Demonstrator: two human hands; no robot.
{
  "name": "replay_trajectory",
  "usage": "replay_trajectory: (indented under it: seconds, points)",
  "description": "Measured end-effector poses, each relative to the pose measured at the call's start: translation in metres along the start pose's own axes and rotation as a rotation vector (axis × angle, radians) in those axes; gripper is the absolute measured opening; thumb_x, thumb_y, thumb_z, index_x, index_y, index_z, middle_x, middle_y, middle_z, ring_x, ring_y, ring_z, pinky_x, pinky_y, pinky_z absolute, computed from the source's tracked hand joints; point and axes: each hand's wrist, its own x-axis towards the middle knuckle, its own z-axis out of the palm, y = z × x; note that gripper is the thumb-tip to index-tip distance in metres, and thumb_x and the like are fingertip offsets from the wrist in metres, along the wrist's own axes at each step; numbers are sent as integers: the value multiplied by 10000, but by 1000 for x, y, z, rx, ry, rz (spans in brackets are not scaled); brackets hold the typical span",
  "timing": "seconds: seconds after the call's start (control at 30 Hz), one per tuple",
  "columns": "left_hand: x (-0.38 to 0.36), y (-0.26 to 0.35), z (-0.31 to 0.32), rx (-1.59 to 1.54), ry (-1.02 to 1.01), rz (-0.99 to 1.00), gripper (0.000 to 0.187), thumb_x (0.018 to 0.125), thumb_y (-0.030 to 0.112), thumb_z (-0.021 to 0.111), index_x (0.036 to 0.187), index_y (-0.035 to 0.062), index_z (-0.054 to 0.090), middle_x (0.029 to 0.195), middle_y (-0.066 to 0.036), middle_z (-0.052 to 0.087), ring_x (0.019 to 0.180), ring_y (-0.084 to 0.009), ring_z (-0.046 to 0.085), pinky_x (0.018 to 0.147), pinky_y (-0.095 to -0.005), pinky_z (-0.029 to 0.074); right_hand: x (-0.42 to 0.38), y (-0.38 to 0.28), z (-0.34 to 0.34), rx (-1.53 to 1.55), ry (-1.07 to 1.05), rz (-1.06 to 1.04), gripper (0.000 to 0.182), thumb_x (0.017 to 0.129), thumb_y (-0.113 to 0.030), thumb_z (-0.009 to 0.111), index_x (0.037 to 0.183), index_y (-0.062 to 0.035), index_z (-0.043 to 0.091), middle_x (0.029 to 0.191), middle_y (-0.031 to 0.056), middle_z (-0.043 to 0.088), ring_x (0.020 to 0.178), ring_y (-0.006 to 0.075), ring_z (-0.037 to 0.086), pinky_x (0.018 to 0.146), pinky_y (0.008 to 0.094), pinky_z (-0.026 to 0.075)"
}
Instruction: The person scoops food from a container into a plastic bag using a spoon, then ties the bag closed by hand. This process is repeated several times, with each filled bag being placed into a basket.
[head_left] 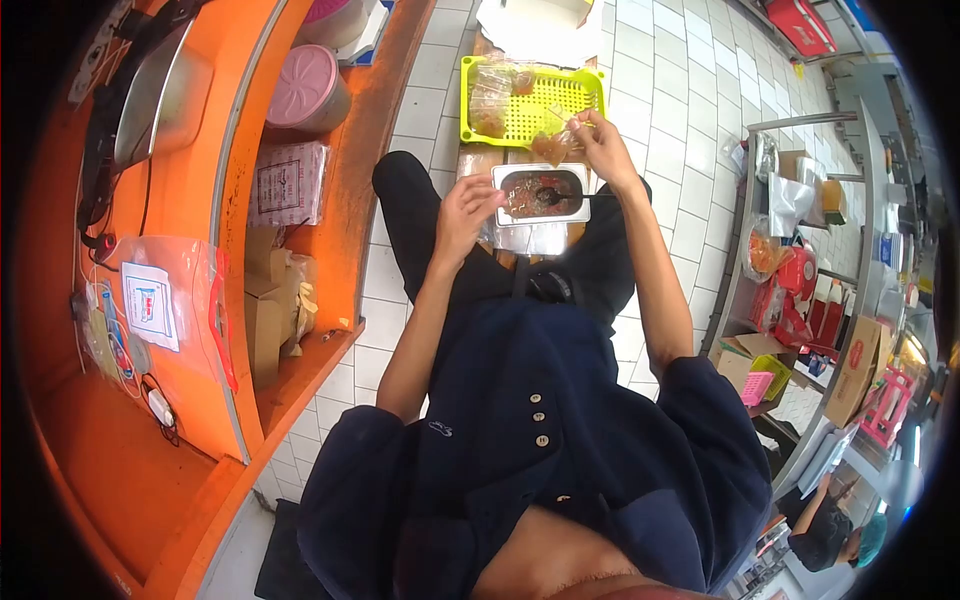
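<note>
A metal container of reddish sauce stands on a low bench between the person's knees, with a dark spoon or ladle in it. My left hand is beside its left rim, fingers apart and holding nothing. Above the container's right side, my right hand pinches the top of a small clear plastic bag with orange-brown contents. That bag hangs at the near edge of a yellow-green basket. More filled clear bags lie in the basket's left part.
Beyond the basket is a white open box. An orange counter with shelves runs along the left, holding a pink-lidded tub. Metal shelving with boxes and bags stands right. Another person is at the lower right.
</note>
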Motion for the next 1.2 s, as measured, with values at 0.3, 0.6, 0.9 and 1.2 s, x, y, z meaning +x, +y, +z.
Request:
replay_trajectory:
  seconds: [0.3,0.6,0.9,1.2]
  points:
    - [-19,-16,-35,96,111,87,227,994,123,679,1140,-45,639,1000,-109,728,917,-148,706,819,-254,537,122,8,14,-572,251,-428,330,1018,-289,618,1173,-3,671,1115,198,727,1003,281,704,894,387,533]
    - [-35,-19,-31,394,-83,19,212,997,184,675,981,-25,705,800,-64,723,758,-106,685,718,-262,536,-42,-28,-13,-193,171,-246,272,1016,-263,648,994,-4,731,947,64,727,885,150,631,811,300,505]
    - [-27,-37,17,814,-447,106,191,929,155,669,1032,-3,700,899,-190,731,844,-303,713,785,-387,540,-150,94,-12,-218,63,142,203,985,-128,635,1126,-4,713,987,108,755,825,154,678,772,319,547]
    - [-6,-99,71,1348,-509,212,346,854,219,770,1059,-26,638,1011,-259,694,931,-473,674,803,-542,541,-124,154,43,-668,224,129,304,800,-153,802,1005,54,716,924,257,724,916,433,706,826,480,554]
